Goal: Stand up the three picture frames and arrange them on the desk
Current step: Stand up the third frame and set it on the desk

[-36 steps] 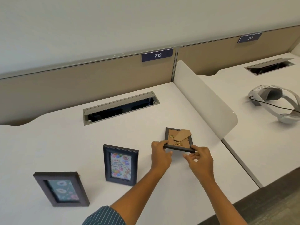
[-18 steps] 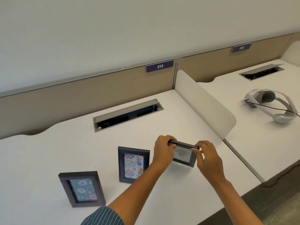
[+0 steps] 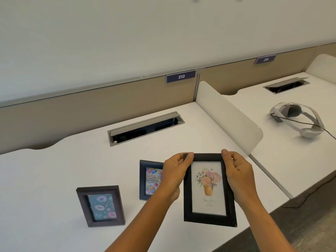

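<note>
Head view: flower-pot frame (image 3: pixel 209 190) was held upright in portrait, picture side toward the camera. It was gripped by both hands at the top corners and side rails: left hand (image 3: pixel 173 176) clamped on the left rail with the thumb over the top-left corner, right hand (image 3: pixel 239 174) clamped on the right rail with the thumb at the top-right corner. Whether its lower edge was touching the desk (image 3: pixel 54 170) could not be told; the bottom right corner was seen close to the desk's near edge.

Other positions, taken relative to the flower-pot frame:
- Birthday frame (image 3: pixel 150 180) was stood upright just to the left and slightly further back, its right side hidden behind the left hand.
- Doughnut frame (image 3: pixel 101 206) was stood upright further left, well apart, leaning back a little.
- Cable tray (image 3: pixel 145 128) was set into the desk behind and to the left, lid raised, well apart.
- White divider panel (image 3: pixel 229 115) was mounted behind and to the right, its rounded near end close to the right hand.
- Headset (image 3: pixel 298 118) with a black cable was lying beyond the divider on the neighbouring desk, far right.

Open room: bare desktop was seen between the frames and the cable tray, and across the whole area left of the doughnut frame. Little desk surface was left to the right of the held frame before the seam under the divider.
</note>
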The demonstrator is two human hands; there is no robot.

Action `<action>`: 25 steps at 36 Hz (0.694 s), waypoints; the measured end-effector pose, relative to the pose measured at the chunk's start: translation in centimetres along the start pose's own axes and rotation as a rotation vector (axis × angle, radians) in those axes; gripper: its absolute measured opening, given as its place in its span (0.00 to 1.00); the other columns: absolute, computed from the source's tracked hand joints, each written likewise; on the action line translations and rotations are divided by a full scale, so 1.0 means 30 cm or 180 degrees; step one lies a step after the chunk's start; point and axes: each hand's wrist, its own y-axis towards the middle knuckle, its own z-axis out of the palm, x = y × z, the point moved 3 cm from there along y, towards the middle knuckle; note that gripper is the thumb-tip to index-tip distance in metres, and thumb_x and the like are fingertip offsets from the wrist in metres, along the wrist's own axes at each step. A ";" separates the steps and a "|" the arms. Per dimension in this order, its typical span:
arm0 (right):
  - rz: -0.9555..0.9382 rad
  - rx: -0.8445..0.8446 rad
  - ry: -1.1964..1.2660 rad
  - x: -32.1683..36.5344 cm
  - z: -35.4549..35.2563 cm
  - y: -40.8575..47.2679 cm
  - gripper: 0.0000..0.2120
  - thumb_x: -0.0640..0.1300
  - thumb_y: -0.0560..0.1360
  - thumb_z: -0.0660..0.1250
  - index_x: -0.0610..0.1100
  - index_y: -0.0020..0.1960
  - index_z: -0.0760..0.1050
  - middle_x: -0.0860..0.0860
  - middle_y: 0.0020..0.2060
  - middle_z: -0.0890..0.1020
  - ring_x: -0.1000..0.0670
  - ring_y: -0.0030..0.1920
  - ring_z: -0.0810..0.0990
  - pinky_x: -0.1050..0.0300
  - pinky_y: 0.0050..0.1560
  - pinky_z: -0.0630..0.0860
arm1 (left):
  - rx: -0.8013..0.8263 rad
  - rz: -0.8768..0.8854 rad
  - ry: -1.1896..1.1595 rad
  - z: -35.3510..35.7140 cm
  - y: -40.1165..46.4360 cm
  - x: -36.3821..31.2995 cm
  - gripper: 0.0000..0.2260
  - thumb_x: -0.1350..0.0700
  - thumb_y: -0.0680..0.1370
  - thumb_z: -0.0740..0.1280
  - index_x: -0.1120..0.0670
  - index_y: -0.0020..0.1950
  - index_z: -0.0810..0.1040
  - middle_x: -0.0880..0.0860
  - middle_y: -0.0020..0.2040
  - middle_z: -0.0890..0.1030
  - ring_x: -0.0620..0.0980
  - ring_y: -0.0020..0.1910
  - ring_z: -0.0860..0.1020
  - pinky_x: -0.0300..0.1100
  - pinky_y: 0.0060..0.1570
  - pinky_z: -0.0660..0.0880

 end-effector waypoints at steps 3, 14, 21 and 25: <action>0.0131 -0.0017 0.0118 0.016 0.025 -0.033 0.18 0.61 0.85 0.65 0.52 0.42 0.79 0.49 0.34 0.87 0.51 0.34 0.89 0.64 0.28 0.80 | -0.0164 -0.0049 -0.0019 -0.025 -0.027 -0.009 0.12 0.42 0.81 0.70 0.48 0.52 0.85 0.50 0.46 0.90 0.46 0.47 0.88 0.35 0.40 0.82; 0.0274 0.0055 0.0185 0.052 0.125 -0.113 0.20 0.61 0.85 0.64 0.47 0.45 0.79 0.50 0.35 0.87 0.50 0.36 0.90 0.66 0.29 0.80 | -0.0501 -0.0006 -0.0099 -0.137 -0.109 -0.067 0.15 0.40 0.82 0.67 0.51 0.52 0.85 0.51 0.42 0.89 0.45 0.41 0.88 0.33 0.32 0.80; 0.0255 0.0120 0.0141 0.073 0.183 -0.145 0.19 0.62 0.85 0.64 0.49 0.47 0.81 0.52 0.36 0.88 0.51 0.38 0.90 0.67 0.30 0.80 | -0.0599 0.0049 -0.0106 -0.194 -0.140 -0.092 0.13 0.40 0.82 0.67 0.48 0.51 0.85 0.47 0.42 0.88 0.40 0.41 0.87 0.30 0.27 0.78; 0.0230 0.0101 0.0155 0.083 0.197 -0.157 0.18 0.62 0.85 0.64 0.49 0.48 0.81 0.52 0.37 0.88 0.51 0.39 0.91 0.66 0.30 0.81 | -0.0595 0.0046 -0.0161 -0.210 -0.146 -0.094 0.13 0.40 0.81 0.68 0.47 0.49 0.86 0.49 0.43 0.89 0.41 0.41 0.87 0.30 0.29 0.78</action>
